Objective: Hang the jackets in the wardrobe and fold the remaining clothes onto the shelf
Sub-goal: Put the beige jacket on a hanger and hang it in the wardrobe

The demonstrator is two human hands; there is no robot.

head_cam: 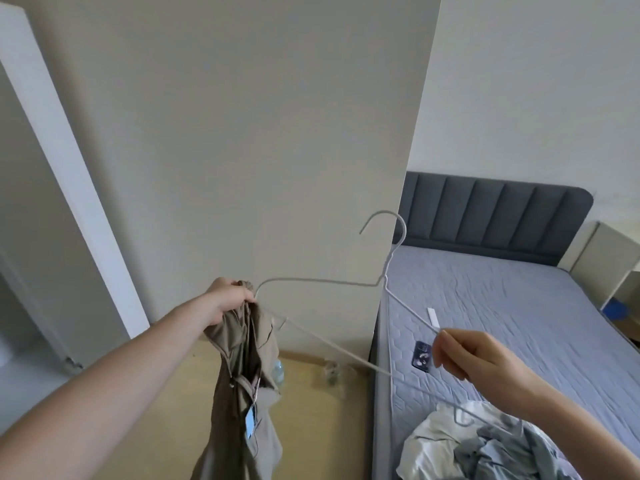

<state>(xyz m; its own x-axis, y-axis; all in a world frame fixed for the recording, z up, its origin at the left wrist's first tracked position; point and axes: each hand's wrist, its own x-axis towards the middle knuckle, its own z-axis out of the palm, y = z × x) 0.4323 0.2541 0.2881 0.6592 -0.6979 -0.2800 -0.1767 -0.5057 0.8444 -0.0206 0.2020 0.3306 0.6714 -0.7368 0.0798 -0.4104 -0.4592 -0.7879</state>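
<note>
Left hand (227,299) grips one hanging khaki fabric jacket (242,386); right hand (481,358) pinches one white wire hanger (325,280), hook up.

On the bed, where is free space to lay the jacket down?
The blue-grey quilted mattress is bare between the padded grey headboard and the dark phone. The near corner is crowded by a crumpled pile of pale clothes.

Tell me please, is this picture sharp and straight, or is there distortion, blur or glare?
Head view: the wide lens bends straight lines, so the wardrobe panel leans; light is soft and even, no glare, only faint shadows. The left hand holding the jacket, the right hand pinching the hanger and the bed look slightly soft.
</note>
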